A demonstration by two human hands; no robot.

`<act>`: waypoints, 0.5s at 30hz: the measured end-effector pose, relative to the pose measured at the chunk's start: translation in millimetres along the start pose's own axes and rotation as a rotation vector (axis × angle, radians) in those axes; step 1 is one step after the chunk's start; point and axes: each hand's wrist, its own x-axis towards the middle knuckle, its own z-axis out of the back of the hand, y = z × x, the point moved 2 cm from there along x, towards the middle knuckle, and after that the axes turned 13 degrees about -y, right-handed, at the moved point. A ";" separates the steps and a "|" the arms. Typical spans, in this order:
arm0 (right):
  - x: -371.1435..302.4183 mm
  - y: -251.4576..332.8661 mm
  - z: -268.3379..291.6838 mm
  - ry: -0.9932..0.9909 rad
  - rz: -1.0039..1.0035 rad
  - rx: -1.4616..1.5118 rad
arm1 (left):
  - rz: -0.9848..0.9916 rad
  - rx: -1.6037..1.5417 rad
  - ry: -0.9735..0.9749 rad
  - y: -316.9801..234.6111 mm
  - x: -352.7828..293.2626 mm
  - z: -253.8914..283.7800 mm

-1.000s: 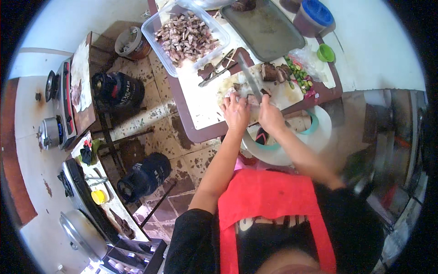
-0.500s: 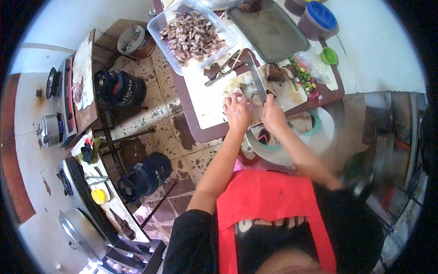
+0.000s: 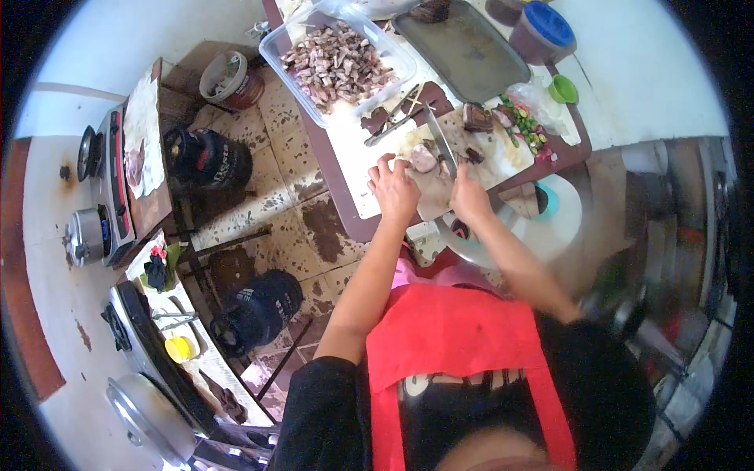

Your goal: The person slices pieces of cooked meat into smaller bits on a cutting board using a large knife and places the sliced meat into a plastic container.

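My right hand point(image 3: 470, 196) grips the handle of a knife point(image 3: 440, 141), its long blade pointing away from me over the cutting board point(image 3: 510, 159). Left of the blade lies a pale chunk of meat point(image 3: 423, 158). My left hand point(image 3: 394, 190) is beside that chunk with its fingers apart, holding nothing. A small dark piece of meat point(image 3: 474, 154) rests just right of the blade. Farther back on the board sit a browned meat chunk point(image 3: 476, 118) and chopped green and red vegetables point(image 3: 528, 133). Metal tongs point(image 3: 393, 127) lie left of the knife tip.
A clear plastic tub point(image 3: 402, 72) of cut meat stands at the back left, beside a dark tray point(image 3: 463, 74). Toward the right are a blue-lidded container point(image 3: 542, 33) and a green cup point(image 3: 562, 89). Gas cylinders point(image 3: 258, 310) and stoves line the left; a white round basin point(image 3: 565, 224) is below the table edge.
My left hand has drawn back leftward from the meat, and its fingers have spread. The pale chunk now shows uncovered beside the blade. The knife stays in my right hand.
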 end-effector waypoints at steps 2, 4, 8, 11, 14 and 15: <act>1.3 11.0 8.3 -0.010 -0.018 -0.015 | -0.008 0.000 0.008 5.2 0.9 -0.7; -9.8 19.9 14.4 -0.093 0.000 0.082 | -0.009 0.007 0.030 12.2 -3.2 -3.7; -5.5 7.1 -4.5 -0.051 -0.062 0.021 | -0.013 -0.024 0.077 9.0 9.5 -15.8; -7.7 19.2 -4.4 -0.058 -0.078 0.042 | -0.011 -0.029 0.079 25.0 6.3 -27.8; -16.9 15.5 -8.7 -0.068 -0.088 0.062 | -0.006 -0.116 0.063 17.5 3.2 -32.8; -12.7 16.3 -3.9 -0.032 -0.098 0.037 | 0.000 -0.182 0.052 13.9 5.8 -33.6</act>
